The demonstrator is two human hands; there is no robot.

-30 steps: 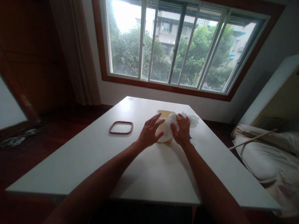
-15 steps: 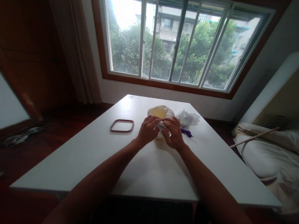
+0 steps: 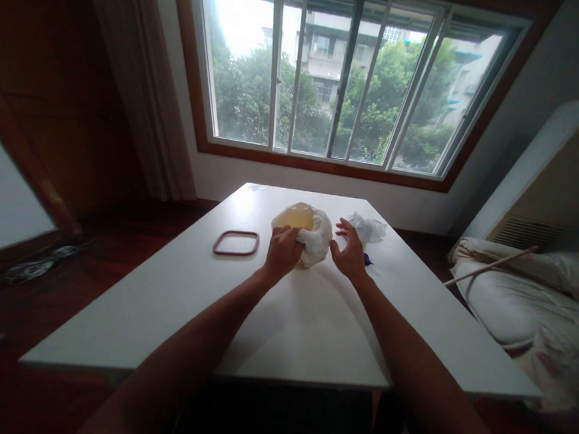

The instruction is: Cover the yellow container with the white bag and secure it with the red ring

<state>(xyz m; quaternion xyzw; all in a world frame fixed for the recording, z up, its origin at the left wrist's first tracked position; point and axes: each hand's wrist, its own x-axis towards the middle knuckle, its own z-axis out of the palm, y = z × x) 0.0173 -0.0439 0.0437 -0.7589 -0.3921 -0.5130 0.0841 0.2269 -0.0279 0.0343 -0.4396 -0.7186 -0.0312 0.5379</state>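
A yellowish container (image 3: 300,214) stands on the table, with a white plastic bag (image 3: 315,245) draped over its rim and bunched at the near side. My left hand (image 3: 283,248) grips the bag's edge at the container's near left, fingers curled over it. To the right, my right hand (image 3: 350,250) is open with its fingers apart, close to the bag but not gripping it. Behind that hand lies a crumpled white plastic bag (image 3: 370,229), and a small purple item (image 3: 368,259) is partly covered by the hand.
A reddish-brown ring (image 3: 236,243), shaped like a rounded rectangle, lies left of my left hand on the white table (image 3: 171,315). Beyond the right edge is a covered seat (image 3: 504,287) with a stick across it. Windows (image 3: 325,79) line the far wall.
My right hand has let go of the bag and moved right, its fingers spreading. The container and bag have shifted slightly left, and my left hand has kept its hold.
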